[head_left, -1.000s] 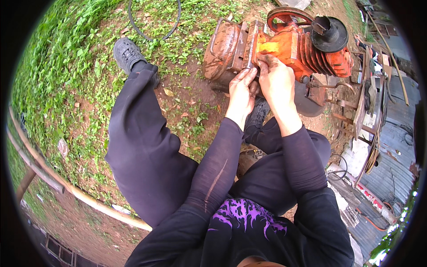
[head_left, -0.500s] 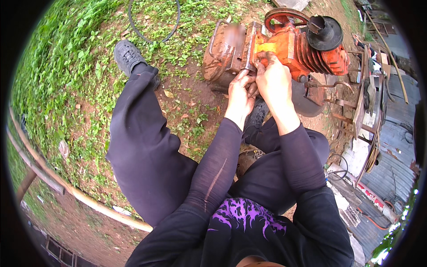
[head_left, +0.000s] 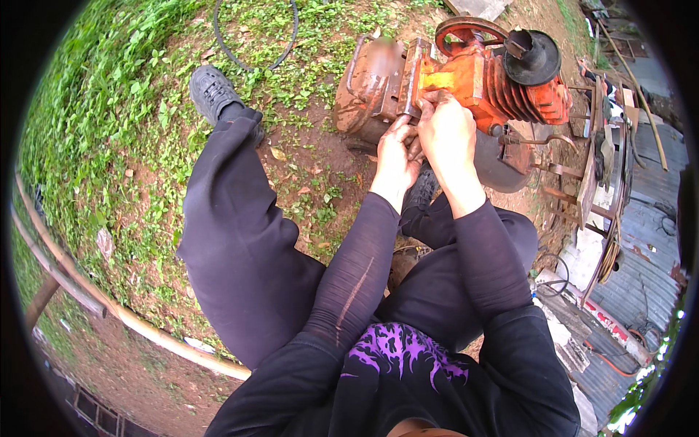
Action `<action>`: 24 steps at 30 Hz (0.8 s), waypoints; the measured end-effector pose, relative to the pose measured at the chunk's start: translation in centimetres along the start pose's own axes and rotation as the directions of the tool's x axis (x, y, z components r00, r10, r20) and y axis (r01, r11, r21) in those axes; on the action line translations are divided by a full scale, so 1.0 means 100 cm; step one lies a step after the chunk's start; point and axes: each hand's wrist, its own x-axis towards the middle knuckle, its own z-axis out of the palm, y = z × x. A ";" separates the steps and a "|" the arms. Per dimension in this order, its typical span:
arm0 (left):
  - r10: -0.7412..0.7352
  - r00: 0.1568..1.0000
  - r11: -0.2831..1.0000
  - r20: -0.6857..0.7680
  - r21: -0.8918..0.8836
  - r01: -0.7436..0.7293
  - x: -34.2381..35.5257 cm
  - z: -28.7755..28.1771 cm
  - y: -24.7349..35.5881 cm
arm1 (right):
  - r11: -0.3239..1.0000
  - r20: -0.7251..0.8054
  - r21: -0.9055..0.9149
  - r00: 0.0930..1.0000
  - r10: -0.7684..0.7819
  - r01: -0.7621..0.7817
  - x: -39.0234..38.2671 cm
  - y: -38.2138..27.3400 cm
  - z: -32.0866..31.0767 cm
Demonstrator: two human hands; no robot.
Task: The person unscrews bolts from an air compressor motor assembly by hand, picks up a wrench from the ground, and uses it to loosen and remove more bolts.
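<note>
An orange, grimy compressor pump point(head_left: 473, 86) with ribbed fins, a red wheel point(head_left: 455, 29) and a black round filter point(head_left: 531, 65) stands in front of me, joined to a rusty metal mounting point(head_left: 377, 95). Both hands meet at the lower edge of that joint. My left hand point(head_left: 395, 156) has its fingers curled upward at the edge; what they hold is hidden. My right hand point(head_left: 446, 142) is closed just right of it, fingertips against the orange body, holding something I cannot make out.
Grass and dirt point(head_left: 131, 160) surround my outstretched legs. A black belt loop point(head_left: 255, 67) lies at the top. Bamboo poles point(head_left: 131, 317) run along the lower left. Rusty scrap frames point(head_left: 582, 197), corrugated sheets point(head_left: 648, 240) and coiled wires crowd the right side.
The compressor sits slightly lower in the view than a second ago. Both hands stay at the same joint, with only small shifts of the fingers and right wrist.
</note>
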 end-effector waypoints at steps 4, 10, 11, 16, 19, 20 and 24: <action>-0.025 1.000 1.000 0.008 0.002 0.025 0.001 -0.002 0.001 | 0.998 0.008 0.016 0.998 -0.059 0.059 0.002 0.003 -0.006; -0.017 0.999 1.000 -0.032 -0.003 0.017 0.005 -0.010 -0.001 | 0.983 0.073 -0.180 0.997 -0.029 0.042 0.010 -0.014 -0.010; -0.012 1.000 1.000 0.010 -0.008 0.012 0.006 -0.012 -0.002 | 0.980 0.080 -0.195 0.997 -0.020 0.036 0.009 -0.017 -0.011; 0.010 0.999 0.999 0.042 0.047 -0.012 0.002 -0.005 -0.002 | 0.969 0.056 -0.238 0.996 0.076 -0.061 0.012 -0.030 -0.008; 0.029 0.999 0.995 0.019 0.095 -0.030 -0.004 0.004 0.001 | 0.966 0.053 -0.232 0.990 0.130 -0.114 0.017 -0.034 -0.009; 0.039 0.999 0.994 0.024 0.100 -0.042 -0.003 0.002 0.000 | 0.967 0.052 -0.225 0.989 0.138 -0.124 0.020 -0.037 -0.010; 0.058 0.994 0.979 0.095 0.190 -0.075 0.003 -0.010 0.001 | 0.969 0.037 -0.216 0.991 0.129 -0.118 0.020 -0.037 -0.007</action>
